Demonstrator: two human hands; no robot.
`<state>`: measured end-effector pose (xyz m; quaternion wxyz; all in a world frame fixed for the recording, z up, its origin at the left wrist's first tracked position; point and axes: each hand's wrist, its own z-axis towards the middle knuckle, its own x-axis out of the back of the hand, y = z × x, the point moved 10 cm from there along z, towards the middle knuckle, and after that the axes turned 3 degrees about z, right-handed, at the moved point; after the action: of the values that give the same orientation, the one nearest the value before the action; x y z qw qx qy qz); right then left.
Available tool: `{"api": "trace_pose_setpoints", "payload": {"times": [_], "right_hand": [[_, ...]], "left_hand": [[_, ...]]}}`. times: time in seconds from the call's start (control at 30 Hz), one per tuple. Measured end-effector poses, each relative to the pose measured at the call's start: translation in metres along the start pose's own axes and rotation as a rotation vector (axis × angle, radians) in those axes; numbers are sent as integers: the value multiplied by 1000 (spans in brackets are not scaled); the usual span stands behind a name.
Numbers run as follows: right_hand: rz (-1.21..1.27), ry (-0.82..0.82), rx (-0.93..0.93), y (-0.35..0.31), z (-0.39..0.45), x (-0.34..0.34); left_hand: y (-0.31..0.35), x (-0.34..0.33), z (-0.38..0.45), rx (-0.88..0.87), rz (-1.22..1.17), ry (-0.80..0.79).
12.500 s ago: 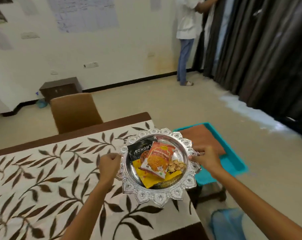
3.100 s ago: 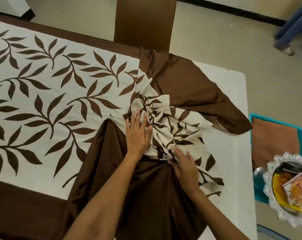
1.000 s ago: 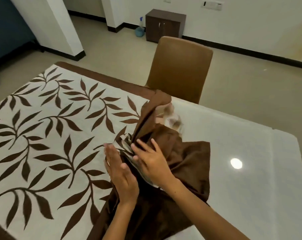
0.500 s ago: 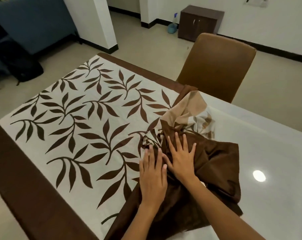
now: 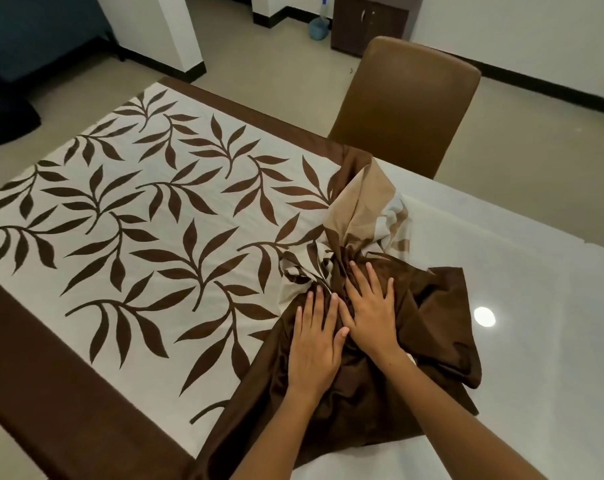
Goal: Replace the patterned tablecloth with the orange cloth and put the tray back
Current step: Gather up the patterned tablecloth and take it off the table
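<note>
The patterned tablecloth [image 5: 148,237], cream with brown leaves and a brown border, still covers the left part of the table. Its right end is bunched into a brown and cream heap [image 5: 380,258] near the middle. My left hand [image 5: 316,344] lies flat on the brown folds of that heap, fingers straight. My right hand [image 5: 371,308] presses flat beside it, fingers spread, thumbs nearly touching. The glossy white table top [image 5: 536,323] is bare to the right of the heap. The orange cloth and the tray are out of view.
A brown chair [image 5: 408,105] stands at the far side of the table, close behind the heap. A small dark cabinet [image 5: 370,22] and a blue spray bottle [image 5: 319,26] stand by the far wall. A white pillar [image 5: 162,29] rises at the upper left.
Both hands went from gathering the cloth to pressing flat on the heap. The heap has slid a little further left. The view has swung left and down.
</note>
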<state>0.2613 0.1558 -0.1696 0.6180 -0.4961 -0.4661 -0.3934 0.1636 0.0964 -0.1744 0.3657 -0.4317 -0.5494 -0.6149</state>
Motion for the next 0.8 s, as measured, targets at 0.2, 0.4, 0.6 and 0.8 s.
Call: {"api": "trace_pose_setpoints", "payload": {"times": [0.2, 0.4, 0.6, 0.8], "right_hand": [[5, 8, -64, 31, -36, 15], [46, 62, -67, 34, -43, 31], [184, 351, 80, -33, -48, 77], [221, 52, 474, -209, -39, 12]], "left_hand": [[35, -10, -13, -135, -12, -63], [27, 15, -23, -113, -94, -1], [-55, 69, -56, 134, -89, 207], [-180, 106, -124, 518, -24, 338]]}}
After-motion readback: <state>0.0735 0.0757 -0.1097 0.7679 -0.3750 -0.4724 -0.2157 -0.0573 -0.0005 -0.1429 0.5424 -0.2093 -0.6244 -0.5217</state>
